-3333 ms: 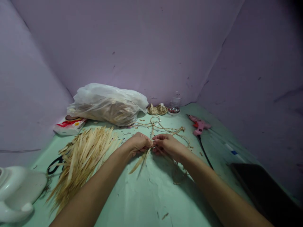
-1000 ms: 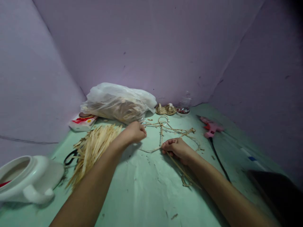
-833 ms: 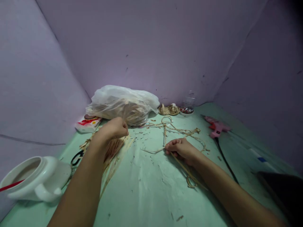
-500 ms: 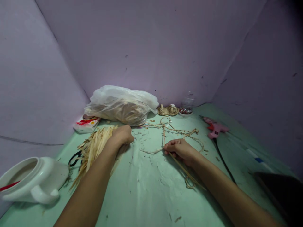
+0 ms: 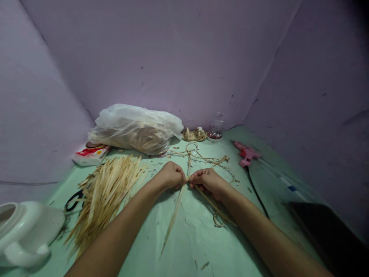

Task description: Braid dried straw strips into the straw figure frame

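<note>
Both left hand (image 5: 173,176) and right hand (image 5: 208,181) pinch closed, nearly touching: the left on a pale strip (image 5: 173,217), the right at the lower end of a twisted cord (image 5: 189,163) on the green table (image 5: 161,265); farther out, a straw bundle (image 5: 105,196) and pink glue gun (image 5: 246,153)

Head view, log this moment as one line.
left hand: pinching pale strip | right hand: pinching twisted cord | glue gun: lying at right

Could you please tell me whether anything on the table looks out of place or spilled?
Small brown scraps lie loose on the green tabletop like litter, apart from the gathered pale strips. A black loop is also partly hidden by those strips, which looks untidy. Nothing else plainly stands out.
</note>
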Motion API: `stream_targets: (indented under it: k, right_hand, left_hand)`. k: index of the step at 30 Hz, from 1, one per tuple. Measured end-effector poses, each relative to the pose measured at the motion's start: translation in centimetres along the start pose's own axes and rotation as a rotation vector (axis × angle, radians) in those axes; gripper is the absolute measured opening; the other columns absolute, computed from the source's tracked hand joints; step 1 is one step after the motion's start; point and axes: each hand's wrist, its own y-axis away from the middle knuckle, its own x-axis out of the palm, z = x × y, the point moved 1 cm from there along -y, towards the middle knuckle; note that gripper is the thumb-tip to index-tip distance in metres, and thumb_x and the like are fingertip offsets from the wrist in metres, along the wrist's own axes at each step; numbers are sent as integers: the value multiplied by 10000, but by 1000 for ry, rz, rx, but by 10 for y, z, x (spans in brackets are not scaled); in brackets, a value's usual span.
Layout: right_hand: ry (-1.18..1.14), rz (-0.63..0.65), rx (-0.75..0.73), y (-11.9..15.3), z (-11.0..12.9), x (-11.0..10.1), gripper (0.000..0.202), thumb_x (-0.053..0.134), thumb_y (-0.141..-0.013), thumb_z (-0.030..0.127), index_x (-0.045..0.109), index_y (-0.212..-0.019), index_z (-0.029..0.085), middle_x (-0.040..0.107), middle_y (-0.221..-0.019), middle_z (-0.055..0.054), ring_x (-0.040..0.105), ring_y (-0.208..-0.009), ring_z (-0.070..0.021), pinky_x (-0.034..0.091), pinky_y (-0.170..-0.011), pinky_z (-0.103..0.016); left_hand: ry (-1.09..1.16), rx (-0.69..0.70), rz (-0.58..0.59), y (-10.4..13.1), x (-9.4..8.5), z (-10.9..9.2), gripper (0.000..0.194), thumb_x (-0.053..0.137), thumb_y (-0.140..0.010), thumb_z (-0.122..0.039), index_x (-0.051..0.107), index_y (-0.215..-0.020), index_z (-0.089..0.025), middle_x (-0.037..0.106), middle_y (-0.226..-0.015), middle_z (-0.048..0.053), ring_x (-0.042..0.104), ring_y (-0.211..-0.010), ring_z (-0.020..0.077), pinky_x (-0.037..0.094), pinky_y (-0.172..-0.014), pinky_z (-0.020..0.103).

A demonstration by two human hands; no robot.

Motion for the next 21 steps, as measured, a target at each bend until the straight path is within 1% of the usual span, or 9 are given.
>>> stream_targets:
  k: [4,7,10,15,18,21]
  right_hand:
    - [8,16,2,0,1,0,70,528,-554,143,584,-517,123,423,-324,55,246,-295,-27,132,-313,-178]
    - [-11,20,0,2,3,0,64,533,-555,141,584,-520,123,463,-356,50,259,-302,-26,144,-313,-177]
    - [-28,7,5,3,4,0,54,541,-550,134,591,-536,121,513,-402,41,284,-316,-26,153,-316,-176]
    - [-24,20,-8,1,2,0,54,548,-550,141,594,-536,118,528,-420,35,281,-319,-24,152,-315,-174]
    - [-28,25,-10,0,1,-1,57,539,-548,131,593,-530,121,521,-410,34,287,-321,-25,155,-315,-174]
    - [-32,43,-15,0,0,-1,62,535,-548,121,597,-538,119,535,-421,27,291,-322,-25,147,-315,-173]
  left_hand:
    - [74,-65,5,-2,5,3,57,478,-560,-83,510,-572,-129,417,-307,-36,310,-264,65,242,-332,188]
    - [170,-100,18,-3,6,5,91,485,-559,-70,503,-624,-131,457,-346,-30,363,-290,75,276,-336,187]
    - [234,-102,47,-6,7,7,94,502,-552,-66,506,-626,-123,489,-389,-16,408,-326,80,309,-349,191]
    - [165,-122,32,-4,7,6,42,508,-551,-83,511,-563,-123,424,-329,-35,335,-281,61,256,-330,188]
    - [125,-147,19,-1,7,3,54,491,-550,-82,514,-568,-128,407,-309,-41,303,-260,61,222,-320,189]
    - [130,-160,24,0,9,1,77,465,-555,-73,519,-567,-127,411,-300,-34,296,-248,65,216,-314,189]
